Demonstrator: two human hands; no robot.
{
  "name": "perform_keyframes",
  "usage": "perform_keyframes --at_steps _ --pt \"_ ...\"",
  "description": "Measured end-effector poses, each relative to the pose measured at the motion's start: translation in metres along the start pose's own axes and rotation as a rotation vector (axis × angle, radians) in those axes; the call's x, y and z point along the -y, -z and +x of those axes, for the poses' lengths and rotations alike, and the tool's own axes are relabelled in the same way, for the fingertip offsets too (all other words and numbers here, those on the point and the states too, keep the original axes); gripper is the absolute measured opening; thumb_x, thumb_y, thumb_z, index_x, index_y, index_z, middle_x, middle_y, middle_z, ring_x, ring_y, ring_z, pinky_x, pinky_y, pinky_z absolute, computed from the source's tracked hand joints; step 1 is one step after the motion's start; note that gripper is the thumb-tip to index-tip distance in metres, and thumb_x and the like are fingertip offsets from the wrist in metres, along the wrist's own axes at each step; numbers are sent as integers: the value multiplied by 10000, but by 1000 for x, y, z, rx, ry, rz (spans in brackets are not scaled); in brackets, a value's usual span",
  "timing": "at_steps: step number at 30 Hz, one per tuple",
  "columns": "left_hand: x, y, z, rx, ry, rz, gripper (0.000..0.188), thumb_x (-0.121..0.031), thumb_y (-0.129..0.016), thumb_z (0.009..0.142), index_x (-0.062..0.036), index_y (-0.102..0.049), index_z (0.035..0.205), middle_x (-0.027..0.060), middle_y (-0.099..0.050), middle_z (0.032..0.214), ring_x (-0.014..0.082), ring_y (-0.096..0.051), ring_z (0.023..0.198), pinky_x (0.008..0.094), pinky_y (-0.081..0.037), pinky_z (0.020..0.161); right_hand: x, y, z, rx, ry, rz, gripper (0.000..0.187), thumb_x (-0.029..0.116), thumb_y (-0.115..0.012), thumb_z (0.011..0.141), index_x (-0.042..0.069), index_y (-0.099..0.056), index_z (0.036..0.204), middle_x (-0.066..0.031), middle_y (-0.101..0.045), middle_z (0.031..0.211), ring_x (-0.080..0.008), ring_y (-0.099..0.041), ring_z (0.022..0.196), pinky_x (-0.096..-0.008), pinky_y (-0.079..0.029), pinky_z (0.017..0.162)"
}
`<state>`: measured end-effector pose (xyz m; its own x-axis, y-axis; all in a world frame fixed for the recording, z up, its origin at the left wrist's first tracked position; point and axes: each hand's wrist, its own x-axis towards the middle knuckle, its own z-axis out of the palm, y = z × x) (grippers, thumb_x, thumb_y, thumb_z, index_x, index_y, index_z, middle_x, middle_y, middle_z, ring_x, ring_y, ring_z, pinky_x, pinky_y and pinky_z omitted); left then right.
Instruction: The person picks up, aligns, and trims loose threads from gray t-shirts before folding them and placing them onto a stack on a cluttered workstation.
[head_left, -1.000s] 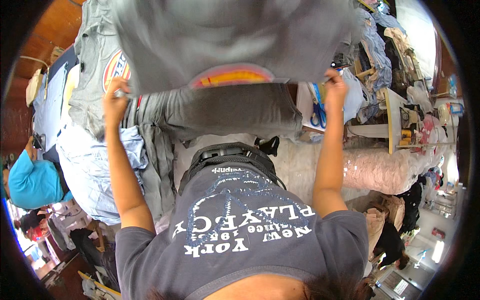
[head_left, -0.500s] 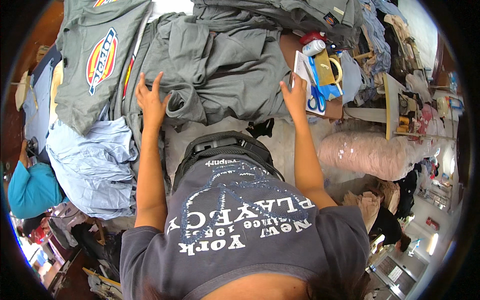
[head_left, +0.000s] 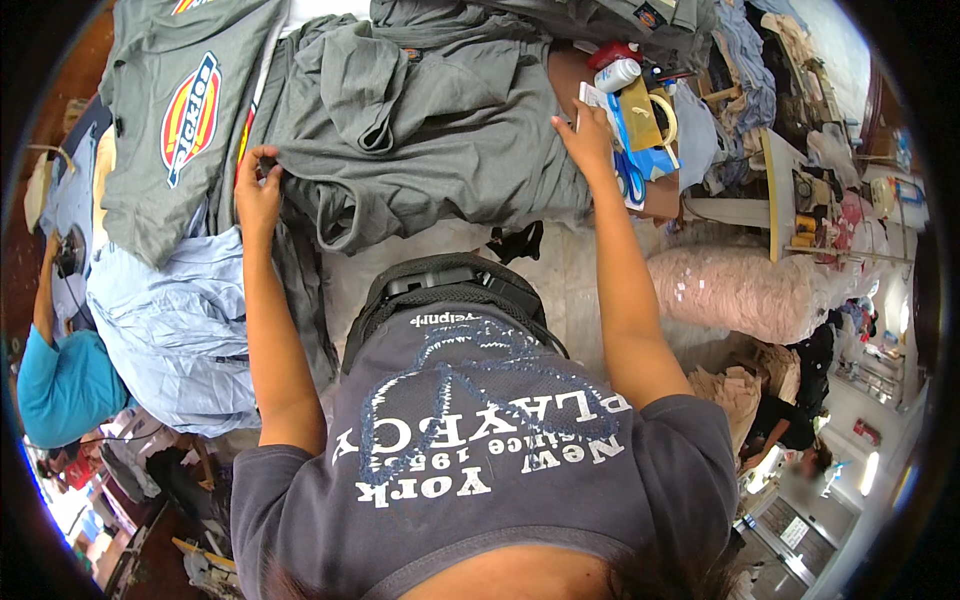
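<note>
A grey knit shirt [head_left: 450, 160] lies spread in front of me, its near edge hanging at the table's front. My left hand [head_left: 258, 195] is at the shirt's left edge, thumb and forefinger closed on the cloth. Just right of that hand, a rounded opening of the shirt [head_left: 340, 225] sags in a fold. At the shirt's right edge is my right hand [head_left: 588, 145], fingers apart, with no cloth visibly gripped. Blue-handled scissors [head_left: 630, 180] lie right beside it.
Left are a grey shirt with a colourful oval print [head_left: 190, 120] and light-blue cloth [head_left: 175, 330]. At right lie a white bottle [head_left: 617, 75], a tape roll [head_left: 664, 130] and a pinkish wrapped bundle [head_left: 735, 290]. A person in a teal top [head_left: 70, 385] works far left.
My left hand has moved left and its fingers have closed on the shirt's edge. The shirt's near left part is stretched flatter, and my right hand has shifted slightly up.
</note>
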<state>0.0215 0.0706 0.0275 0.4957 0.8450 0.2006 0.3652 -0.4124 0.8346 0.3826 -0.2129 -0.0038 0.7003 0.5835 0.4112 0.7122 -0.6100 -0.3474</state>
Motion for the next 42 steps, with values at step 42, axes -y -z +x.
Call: perform_keyframes --at_steps 42 --pt "-130 97 -4 -429 -646 -450 263 -124 -485 828 -2 -447 1058 123 -543 970 184 -544 864 288 -451 754 -4 247 -25 -88 157 1511 247 186 -487 797 65 -475 1012 -101 -522 938 -222 -504 891 -341 -418 792"
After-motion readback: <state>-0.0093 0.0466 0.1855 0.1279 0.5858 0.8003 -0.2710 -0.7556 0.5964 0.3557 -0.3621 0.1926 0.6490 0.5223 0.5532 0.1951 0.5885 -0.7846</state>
